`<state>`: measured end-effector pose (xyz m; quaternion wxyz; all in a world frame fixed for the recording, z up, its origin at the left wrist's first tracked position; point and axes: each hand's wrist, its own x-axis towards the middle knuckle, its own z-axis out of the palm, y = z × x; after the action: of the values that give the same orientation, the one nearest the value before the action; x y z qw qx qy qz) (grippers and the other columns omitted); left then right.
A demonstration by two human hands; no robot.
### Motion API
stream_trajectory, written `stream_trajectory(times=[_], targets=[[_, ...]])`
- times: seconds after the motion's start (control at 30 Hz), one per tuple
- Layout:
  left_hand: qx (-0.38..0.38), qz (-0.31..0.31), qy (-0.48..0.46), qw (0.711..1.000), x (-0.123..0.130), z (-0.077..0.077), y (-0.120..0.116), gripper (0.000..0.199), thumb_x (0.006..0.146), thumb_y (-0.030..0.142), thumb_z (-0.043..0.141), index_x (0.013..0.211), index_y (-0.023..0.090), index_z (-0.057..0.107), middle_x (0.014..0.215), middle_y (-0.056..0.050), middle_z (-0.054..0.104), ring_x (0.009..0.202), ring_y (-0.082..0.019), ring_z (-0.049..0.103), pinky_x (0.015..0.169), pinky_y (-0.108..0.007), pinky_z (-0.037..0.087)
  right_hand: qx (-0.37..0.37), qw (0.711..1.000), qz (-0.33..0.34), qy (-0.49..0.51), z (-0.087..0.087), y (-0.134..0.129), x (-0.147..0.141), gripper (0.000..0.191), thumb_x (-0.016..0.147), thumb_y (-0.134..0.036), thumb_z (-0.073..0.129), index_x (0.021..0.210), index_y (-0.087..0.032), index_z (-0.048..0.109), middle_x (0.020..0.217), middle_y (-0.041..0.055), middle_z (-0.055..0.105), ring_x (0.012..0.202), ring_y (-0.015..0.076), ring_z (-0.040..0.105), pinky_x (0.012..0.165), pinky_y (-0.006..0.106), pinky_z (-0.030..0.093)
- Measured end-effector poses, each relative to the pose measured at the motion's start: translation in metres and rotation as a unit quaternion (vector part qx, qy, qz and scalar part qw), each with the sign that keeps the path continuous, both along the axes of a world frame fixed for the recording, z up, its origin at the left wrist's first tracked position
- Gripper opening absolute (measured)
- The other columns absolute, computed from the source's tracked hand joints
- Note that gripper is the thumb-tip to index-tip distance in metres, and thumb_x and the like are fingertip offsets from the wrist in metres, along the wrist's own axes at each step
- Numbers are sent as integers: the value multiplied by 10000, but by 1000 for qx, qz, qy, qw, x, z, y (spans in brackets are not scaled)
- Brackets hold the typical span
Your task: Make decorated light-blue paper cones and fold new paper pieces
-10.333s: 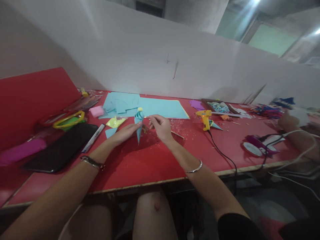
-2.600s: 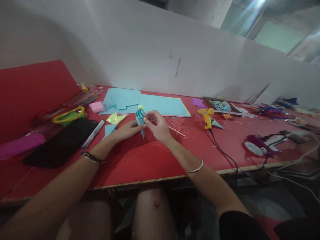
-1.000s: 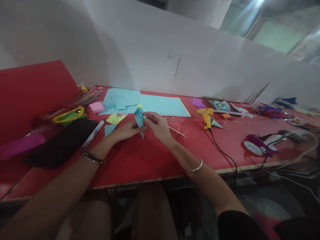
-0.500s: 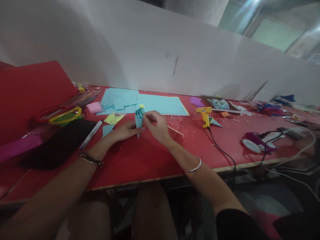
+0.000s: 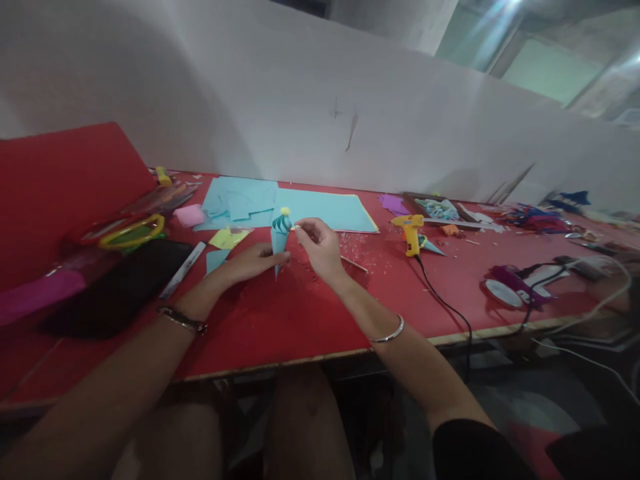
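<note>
A light-blue paper cone [image 5: 279, 247] stands upright, point down, with dark swirled folds and a small yellow ball on top. My left hand [image 5: 257, 260] is closed around its lower part, thumb and fingers on either side. Just right of the cone's upper part, my right hand [image 5: 320, 245] is pinched. A tiny pale tip shows at its fingertips, close to the folds; what it belongs to is too small to tell. A thin wooden stick [image 5: 355, 265] lies on the red table behind my right hand.
A yellow glue gun [image 5: 410, 230] with a black cord stands to the right, a second blue cone [image 5: 433, 247] behind it. Blue sheets [image 5: 325, 208] lie at the back. A black phone-like slab [image 5: 125, 287], a white marker [image 5: 183, 269] and yellow-handled scissors [image 5: 133, 231] are left.
My right hand has drawn slightly right, away from the cone's folds, and a pale tip now shows at its fingers. My left hand keeps its hold on the cone.
</note>
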<state>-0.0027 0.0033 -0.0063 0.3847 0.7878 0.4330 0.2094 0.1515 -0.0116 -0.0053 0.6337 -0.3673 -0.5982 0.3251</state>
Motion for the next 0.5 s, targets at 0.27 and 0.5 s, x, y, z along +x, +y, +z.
stream_trajectory(times=[0.27,0.5], targets=[[-15,8,2,1000,-1,-2,1,445,707,545,454,801,146,627,772,-33,650,753,-188,578,737,-313,428,-48,997,15,61,1,2,1,251,770,-381,462,617,-184,487,562,-45,478,513,57,444,525,201,401],[-14,18,14,1000,-1,-1,1,475,698,560,454,820,136,630,819,-57,665,787,-206,587,741,-315,431,-82,993,39,75,0,3,3,139,717,-281,545,819,-204,598,659,-32,581,584,74,522,619,237,462]])
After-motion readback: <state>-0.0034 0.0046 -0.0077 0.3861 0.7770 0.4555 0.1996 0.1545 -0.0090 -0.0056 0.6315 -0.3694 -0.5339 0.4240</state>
